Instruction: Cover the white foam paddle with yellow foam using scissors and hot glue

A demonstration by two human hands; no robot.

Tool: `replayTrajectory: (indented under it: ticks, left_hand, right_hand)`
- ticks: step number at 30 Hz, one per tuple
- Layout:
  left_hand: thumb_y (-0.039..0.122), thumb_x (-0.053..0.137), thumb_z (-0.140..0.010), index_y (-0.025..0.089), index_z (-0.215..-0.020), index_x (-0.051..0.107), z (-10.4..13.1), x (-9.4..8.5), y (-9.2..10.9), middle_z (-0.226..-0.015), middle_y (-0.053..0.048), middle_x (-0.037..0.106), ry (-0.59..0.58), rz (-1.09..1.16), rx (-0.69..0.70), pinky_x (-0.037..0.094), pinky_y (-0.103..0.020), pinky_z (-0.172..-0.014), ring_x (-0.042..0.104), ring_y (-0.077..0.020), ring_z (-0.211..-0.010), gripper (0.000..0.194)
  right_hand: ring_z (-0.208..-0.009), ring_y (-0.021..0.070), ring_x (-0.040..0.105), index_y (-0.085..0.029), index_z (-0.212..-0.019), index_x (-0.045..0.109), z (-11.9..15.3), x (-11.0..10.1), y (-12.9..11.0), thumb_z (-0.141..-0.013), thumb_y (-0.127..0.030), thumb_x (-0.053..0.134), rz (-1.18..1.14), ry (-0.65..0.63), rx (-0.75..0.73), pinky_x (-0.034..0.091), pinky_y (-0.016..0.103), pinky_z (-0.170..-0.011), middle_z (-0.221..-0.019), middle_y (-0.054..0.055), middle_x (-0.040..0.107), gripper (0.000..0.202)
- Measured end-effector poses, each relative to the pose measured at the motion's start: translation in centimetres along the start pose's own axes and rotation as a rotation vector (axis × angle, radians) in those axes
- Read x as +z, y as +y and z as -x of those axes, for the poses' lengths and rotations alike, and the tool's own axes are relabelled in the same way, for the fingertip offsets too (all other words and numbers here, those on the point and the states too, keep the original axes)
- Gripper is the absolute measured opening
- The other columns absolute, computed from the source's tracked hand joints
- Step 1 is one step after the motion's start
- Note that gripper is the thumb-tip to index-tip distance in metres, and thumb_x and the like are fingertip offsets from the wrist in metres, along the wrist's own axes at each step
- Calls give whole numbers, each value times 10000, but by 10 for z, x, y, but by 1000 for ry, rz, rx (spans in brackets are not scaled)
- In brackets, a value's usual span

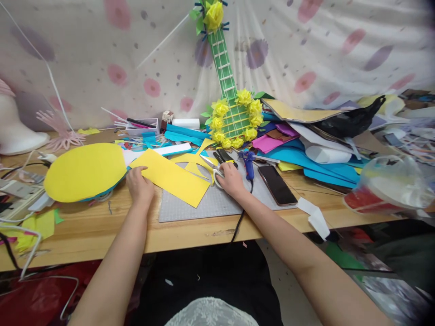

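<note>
Floral-patterned white curtain (88,68), light wooden table (190,233), pale floor (283,283)

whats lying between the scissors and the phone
The right hand, on the scissors, then the blue glue gun and its black cord, before the phone, in the head view.

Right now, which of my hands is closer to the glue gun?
Your right hand. It's at the scissors, just left of the glue gun. Your left hand is much farther left, at the yellow sheet.
</note>
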State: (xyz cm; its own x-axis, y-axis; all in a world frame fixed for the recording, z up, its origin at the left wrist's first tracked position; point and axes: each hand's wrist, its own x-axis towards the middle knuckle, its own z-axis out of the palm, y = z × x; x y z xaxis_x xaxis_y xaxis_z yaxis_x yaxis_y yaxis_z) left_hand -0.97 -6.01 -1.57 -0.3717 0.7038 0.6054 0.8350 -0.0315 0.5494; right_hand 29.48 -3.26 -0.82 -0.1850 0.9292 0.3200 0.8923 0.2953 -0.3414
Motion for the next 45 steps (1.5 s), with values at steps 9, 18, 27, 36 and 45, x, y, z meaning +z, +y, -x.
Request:
replayTrajectory:
  ticks: [9,18,27,36,45]
  left_hand:
    - [-17,399,-650,190,-934,523,2,1,-1,-972,-98,567,26,-36,27,370,-444,-939,506,-278,-1022,372]
    - [-27,383,-650,187,-958,504,2,-4,2,-997,-99,554,97,10,11,369,-439,-965,505,-263,-1044,394]
    - [91,625,-646,183,-1010,402,-5,5,-4,-1183,-131,417,219,490,-550,482,-355,-874,573,-173,-970,437]
    - [140,639,-598,208,-987,363,1,11,-5,-638,70,520,-115,503,-603,411,-213,-469,557,-108,-507,482]
    - [148,570,-575,230,-937,343,-3,-3,27,-566,106,520,62,957,-636,374,-196,-373,456,-75,-352,435]
  right_hand:
    - [-1146,265,459,-122,-1067,612,-59,4,-39,-825,-217,520,70,-103,-60,364,373,-970,-1147,157,565,276]
    - [-1298,319,391,-95,-1271,506,-2,39,-94,-725,-584,628,-90,-269,-475,293,438,-1072,-1360,201,470,743]
    - [-1252,254,474,-124,-1161,579,-1,36,-80,-801,-436,599,-177,-249,-345,348,375,-1041,-1241,137,597,477]
    - [-1309,335,378,-159,-1256,523,7,36,-83,-671,-643,643,-194,-266,-480,223,504,-1091,-1333,131,527,769]
    - [-1169,247,533,-147,-1202,557,8,23,-88,-797,-370,563,-176,-261,-422,279,434,-1072,-1213,115,616,463]
